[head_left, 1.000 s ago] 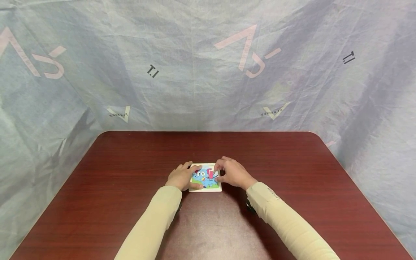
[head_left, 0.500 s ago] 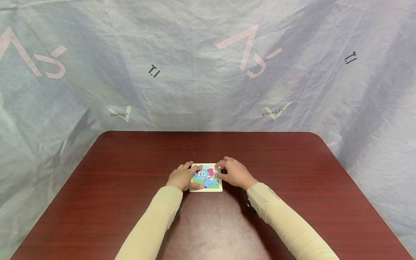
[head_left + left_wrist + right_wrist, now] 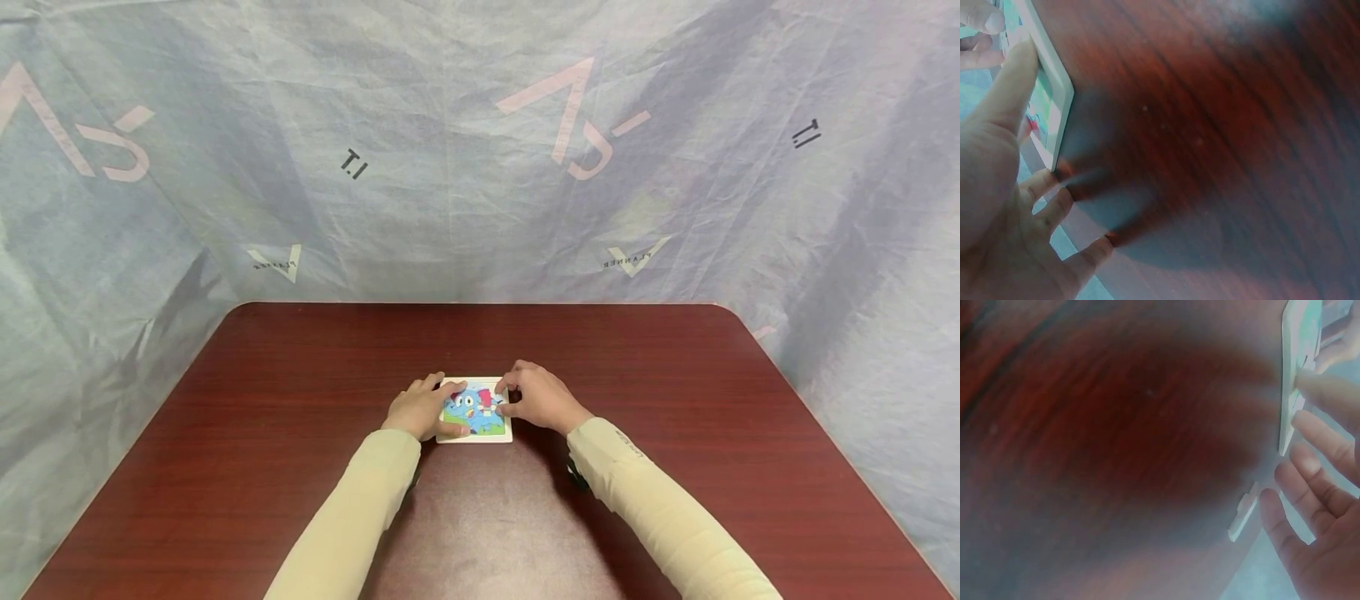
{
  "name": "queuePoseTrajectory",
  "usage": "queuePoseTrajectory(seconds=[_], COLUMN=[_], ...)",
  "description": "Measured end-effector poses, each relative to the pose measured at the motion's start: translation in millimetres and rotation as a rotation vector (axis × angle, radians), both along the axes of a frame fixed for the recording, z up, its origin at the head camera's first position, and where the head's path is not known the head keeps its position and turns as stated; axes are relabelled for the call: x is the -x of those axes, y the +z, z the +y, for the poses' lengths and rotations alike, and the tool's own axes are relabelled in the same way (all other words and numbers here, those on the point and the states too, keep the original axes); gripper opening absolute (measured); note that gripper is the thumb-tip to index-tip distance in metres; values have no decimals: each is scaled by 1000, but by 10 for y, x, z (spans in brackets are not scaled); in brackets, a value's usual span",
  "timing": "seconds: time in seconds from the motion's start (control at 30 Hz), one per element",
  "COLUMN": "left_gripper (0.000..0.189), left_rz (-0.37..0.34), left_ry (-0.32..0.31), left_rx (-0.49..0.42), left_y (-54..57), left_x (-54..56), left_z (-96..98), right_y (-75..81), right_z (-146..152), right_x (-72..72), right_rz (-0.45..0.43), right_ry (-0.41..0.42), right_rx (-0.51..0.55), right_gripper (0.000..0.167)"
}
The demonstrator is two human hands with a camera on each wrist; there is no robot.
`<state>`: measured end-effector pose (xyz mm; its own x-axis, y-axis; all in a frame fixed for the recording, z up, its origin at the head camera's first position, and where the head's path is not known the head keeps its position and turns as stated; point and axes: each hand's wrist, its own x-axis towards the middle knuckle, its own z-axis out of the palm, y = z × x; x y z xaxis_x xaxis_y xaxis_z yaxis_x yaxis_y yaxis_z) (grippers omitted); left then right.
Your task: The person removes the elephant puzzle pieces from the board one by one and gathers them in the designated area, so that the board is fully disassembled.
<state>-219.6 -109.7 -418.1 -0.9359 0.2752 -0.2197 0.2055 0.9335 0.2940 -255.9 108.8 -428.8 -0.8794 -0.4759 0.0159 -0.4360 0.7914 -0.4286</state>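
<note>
A jigsaw puzzle (image 3: pixel 474 423) with a blue elephant picture lies in a white frame on the table. My left hand (image 3: pixel 417 408) rests over its left side, thumb low on the picture and index finger along the top. In the left wrist view the left thumb (image 3: pixel 1013 84) presses on the board, while other fingers reach straight to the tabletop. At the right side, my right hand (image 3: pixel 542 401) pinches a small puzzle piece (image 3: pixel 498 401) between thumb and index finger, over the picture. Pale bare patches show beside a red part of it. The fingers hide much of the held piece.
A loose puzzle piece (image 3: pixel 1245 512) lies on the table by the right little finger in the right wrist view. The dark red wooden table (image 3: pixel 315 367) extends around the board. Grey printed cloth (image 3: pixel 450 167) hangs behind and at both sides.
The right thumb and index finger have shifted slightly over the right part of the picture, and the pale patches by the red part look different. The left hand and frame stay put.
</note>
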Motion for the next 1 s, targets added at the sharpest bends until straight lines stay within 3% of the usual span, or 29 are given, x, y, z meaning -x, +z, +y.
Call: queuePoseTrajectory(seconds=[0.37,0.6,1.0], left_gripper=[75,75,74], left_rz=[3,-2,4], left_ry=[-1,7,3], left_rx=[0,4,5], left_y=[-27,-11,15], left_x=[9,3,-1], left_z=[1,-1,2], right_y=[57,38,86], right_z=[-24,-10,91], right_x=[1,-16,8], right_rz=[-17,39,138], right_ry=[-12,22,75], right_rx=[-51,-76,-30], right_gripper=[23,22,24])
